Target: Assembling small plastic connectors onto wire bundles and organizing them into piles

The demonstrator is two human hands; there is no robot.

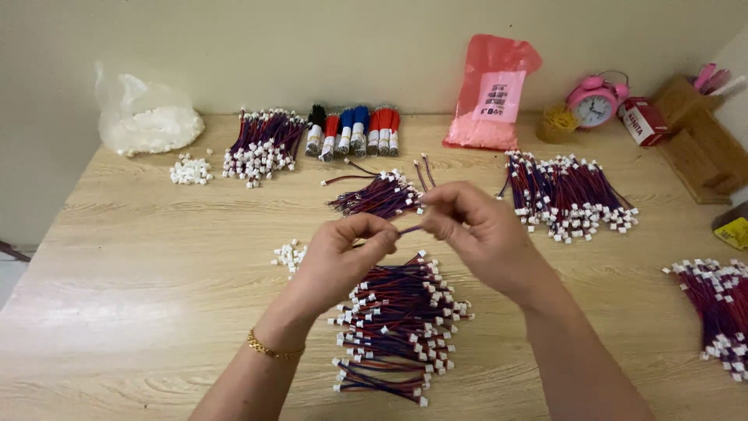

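Holding one thin wire (411, 229) up over the middle of the wooden table (140, 257), red and blue strands side by side. Pinched tight at one end by the left hand (343, 253), thumb and first fingers closed on it. Pinched at the other end by the right hand (475, 230), fingers curled close around it. Stretched short and nearly flat between the two hands. Too small to tell if a white plug sits on either end.

Right under the hands, a big pile of finished wires (399, 320), red and blue with little white plugs at both ends. Just behind the hands, a smaller bunch of bare wires (378, 196). Beside the left hand, a few loose white plugs (288, 254).

More wire piles off to the right (569, 195), at the far right edge (721, 308) and back left (263, 144). Lots of bare table on the left side and along the near left edge. Bare strip too between the middle pile and the right edge pile. Back edge crowded: white bag (144, 117), wire rolls (354, 131), pink bag (491, 93), pink clock (594, 101).
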